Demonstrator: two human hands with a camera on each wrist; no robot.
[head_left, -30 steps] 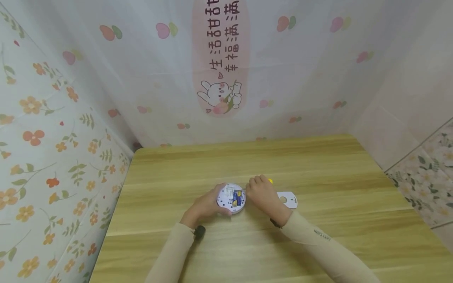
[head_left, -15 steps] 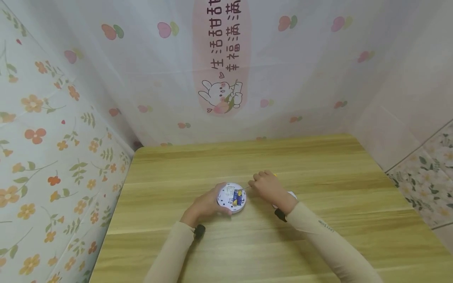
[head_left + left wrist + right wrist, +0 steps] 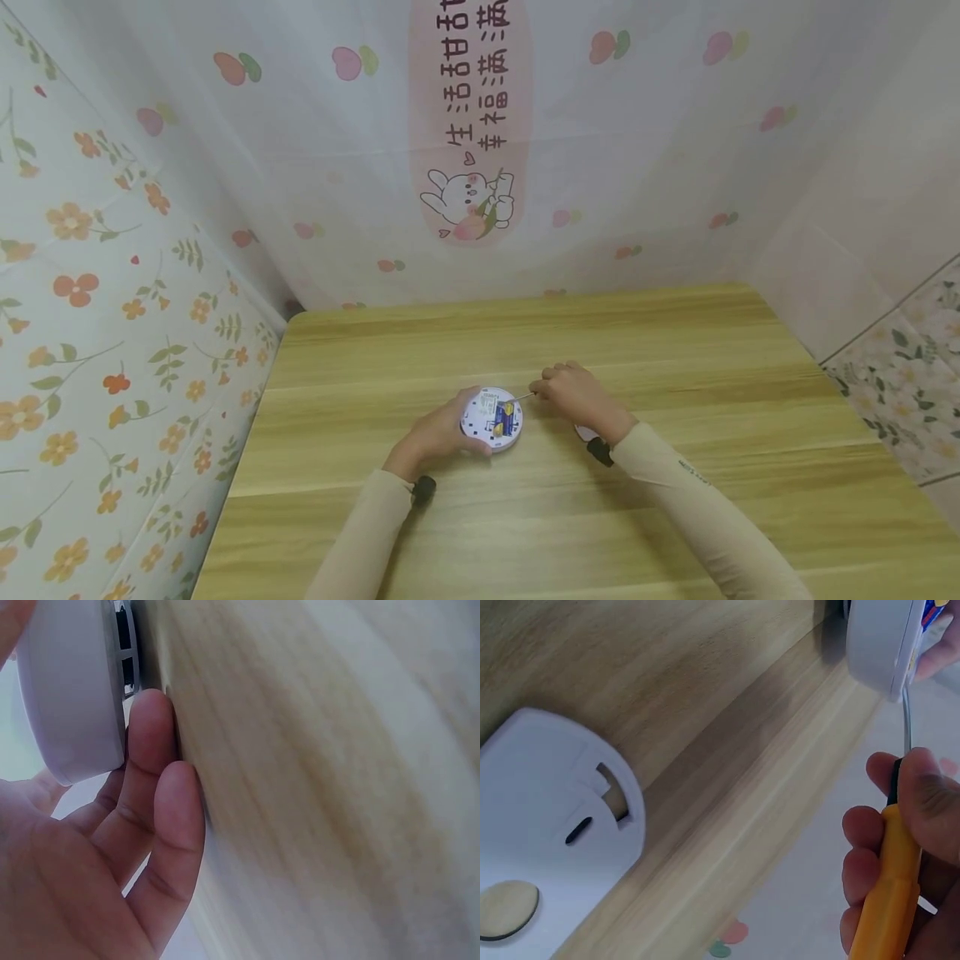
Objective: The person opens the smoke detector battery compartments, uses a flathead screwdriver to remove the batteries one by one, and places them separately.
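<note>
My left hand grips a round white smoke alarm by its left side, over the table. Its back faces up, showing a printed label and blue-and-yellow batteries in a recess. In the left wrist view, fingers curl under the alarm's vented side. My right hand holds a screwdriver with a yellow handle, thumb along its black collar. The metal shaft points left, and its tip reaches the alarm's back near the batteries.
A white mounting plate with a round hole and slots lies on the wooden table, mostly covered by the right wrist in the head view. A printed curtain hangs behind the far edge.
My right hand has drawn back to the right, away from the alarm's edge, so more of the screwdriver shaft shows and the wrist covers the plate. The left hand and alarm stay put.
</note>
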